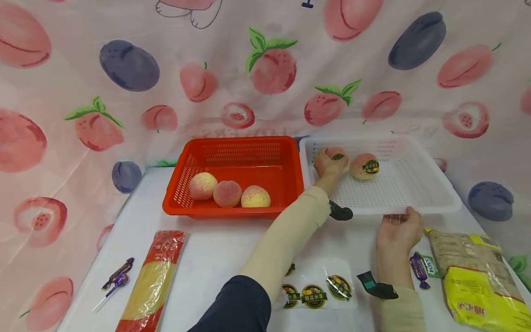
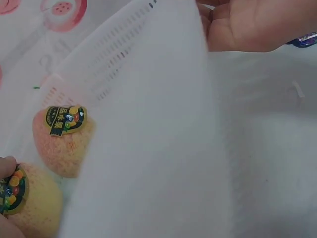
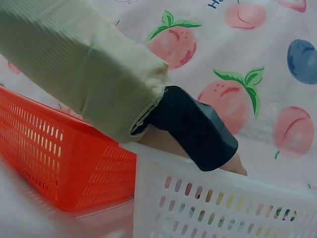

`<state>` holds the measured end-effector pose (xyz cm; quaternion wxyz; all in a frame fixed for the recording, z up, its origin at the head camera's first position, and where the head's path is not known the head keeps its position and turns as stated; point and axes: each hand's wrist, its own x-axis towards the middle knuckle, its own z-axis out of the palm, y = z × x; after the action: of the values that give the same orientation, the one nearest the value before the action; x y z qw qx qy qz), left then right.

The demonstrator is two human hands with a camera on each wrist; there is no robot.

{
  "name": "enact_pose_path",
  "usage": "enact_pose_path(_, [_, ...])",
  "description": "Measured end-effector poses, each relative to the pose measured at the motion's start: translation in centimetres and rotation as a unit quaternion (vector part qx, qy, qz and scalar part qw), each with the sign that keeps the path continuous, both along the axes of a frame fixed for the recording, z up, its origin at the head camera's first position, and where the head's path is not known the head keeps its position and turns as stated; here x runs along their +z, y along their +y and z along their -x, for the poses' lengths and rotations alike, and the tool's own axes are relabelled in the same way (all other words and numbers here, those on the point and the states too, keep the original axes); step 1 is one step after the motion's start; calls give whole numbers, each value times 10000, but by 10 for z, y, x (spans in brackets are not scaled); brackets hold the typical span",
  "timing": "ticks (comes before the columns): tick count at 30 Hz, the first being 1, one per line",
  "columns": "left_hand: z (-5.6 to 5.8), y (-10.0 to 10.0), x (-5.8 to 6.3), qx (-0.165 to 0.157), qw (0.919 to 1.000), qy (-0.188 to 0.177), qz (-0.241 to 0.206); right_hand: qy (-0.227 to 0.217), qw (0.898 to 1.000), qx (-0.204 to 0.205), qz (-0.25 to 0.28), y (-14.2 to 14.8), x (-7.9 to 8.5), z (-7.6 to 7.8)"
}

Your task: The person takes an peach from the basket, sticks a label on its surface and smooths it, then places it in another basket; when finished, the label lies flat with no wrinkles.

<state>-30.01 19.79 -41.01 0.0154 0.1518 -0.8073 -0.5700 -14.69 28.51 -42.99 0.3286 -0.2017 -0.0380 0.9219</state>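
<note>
My left hand [image 1: 329, 167] reaches into the white basket [image 1: 390, 196] and holds a peach [image 1: 337, 151] with a dark oval sticker. In the left wrist view, fingertips lie against this peach [image 2: 43, 201] beside its sticker. A second stickered peach [image 1: 360, 167] sits just to its right in the basket. My right hand [image 1: 400, 234] grips the basket's front rim from the near side. That basket's perforated wall [image 3: 198, 191] fills the lower part of the right wrist view, with the left arm reaching over its rim.
A red basket [image 1: 269, 173] with three peaches [image 1: 227, 193] stands to the left. In front lie a sticker sheet [image 1: 323, 269], a noodle packet [image 1: 153, 281], wrapped candies [image 1: 118, 276] and a lollipop. At right are more candies [image 1: 420, 269] and a yellow bag [image 1: 477, 286].
</note>
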Motion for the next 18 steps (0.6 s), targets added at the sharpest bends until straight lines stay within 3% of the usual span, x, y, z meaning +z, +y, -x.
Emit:
enact_pose_path(10, [7, -5, -6, -208, 9989, -293, 288, -17, 9998, 36, -211, -5, -1, 1])
enact_pose_path(18, [3, -8, -1, -712, 9912, -700, 872, -60, 9997, 54, -251, -4, -4, 0])
